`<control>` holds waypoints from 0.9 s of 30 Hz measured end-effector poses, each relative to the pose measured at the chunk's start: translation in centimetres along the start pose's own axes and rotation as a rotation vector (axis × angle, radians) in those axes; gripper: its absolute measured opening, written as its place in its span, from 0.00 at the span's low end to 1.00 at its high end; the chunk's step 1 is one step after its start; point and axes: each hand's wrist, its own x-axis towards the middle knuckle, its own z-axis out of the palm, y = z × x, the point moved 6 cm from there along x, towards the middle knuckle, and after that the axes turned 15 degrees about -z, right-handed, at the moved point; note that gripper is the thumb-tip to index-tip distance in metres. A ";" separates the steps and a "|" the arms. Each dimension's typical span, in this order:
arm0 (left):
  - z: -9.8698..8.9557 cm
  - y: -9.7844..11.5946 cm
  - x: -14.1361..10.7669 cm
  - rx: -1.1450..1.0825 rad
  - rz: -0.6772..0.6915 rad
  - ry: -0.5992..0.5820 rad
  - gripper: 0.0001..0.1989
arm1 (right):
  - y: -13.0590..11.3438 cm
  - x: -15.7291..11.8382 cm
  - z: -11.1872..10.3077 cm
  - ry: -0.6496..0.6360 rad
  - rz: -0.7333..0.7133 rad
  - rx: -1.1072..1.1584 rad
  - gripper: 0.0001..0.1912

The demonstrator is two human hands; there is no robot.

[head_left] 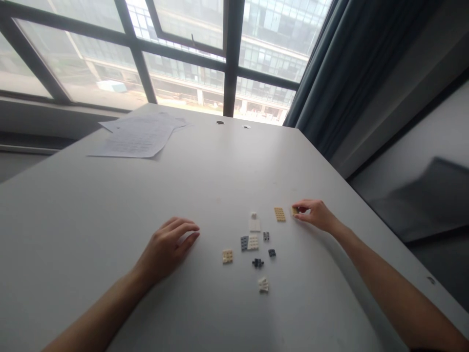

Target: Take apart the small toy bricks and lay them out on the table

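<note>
My right hand point(311, 213) pinches a small tan building plate point(294, 211) between thumb and fingers, at the right of the loose pieces. Just left of it lies a larger tan studded plate point(280, 214). My left hand point(172, 244) rests on the table with fingers stretched out and nothing in them. Nearest to it is another tan piece point(227, 256). Between the hands sit a white piece point(254, 224), a dark grey plate point(244, 243) touching a white studded plate point(253, 242), a grey piece point(266, 236), black pieces point(258, 263) and a white piece point(263, 285) nearest me.
The white table point(110, 205) carries several printed sheets of paper point(135, 137) at the far left. Two round holes point(220, 122) are near its back edge. Windows point(183, 78) stand behind it, and a dark curtain point(322, 73) hangs at the right.
</note>
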 end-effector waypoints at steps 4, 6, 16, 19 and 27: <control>0.0 0.0 0.0 0.018 0.003 0.014 0.09 | 1.0 -0.7 1.3 -0.045 0.009 0.088 0.13; 0.0 -0.2 -0.1 0.024 0.006 0.017 0.09 | 0.8 -0.6 1.5 -0.042 0.001 0.089 0.13; 2.1 3.0 -1.7 0.127 0.097 -0.156 0.17 | 0.5 -1.5 1.0 0.043 -0.038 0.079 0.16; 3.7 5.1 -2.6 0.154 0.083 -0.299 0.19 | -0.2 -2.9 0.3 0.160 -0.059 0.025 0.16; 5.1 6.1 -2.8 0.078 -0.008 -0.360 0.10 | -0.7 -7.1 1.1 0.233 -0.027 0.013 0.12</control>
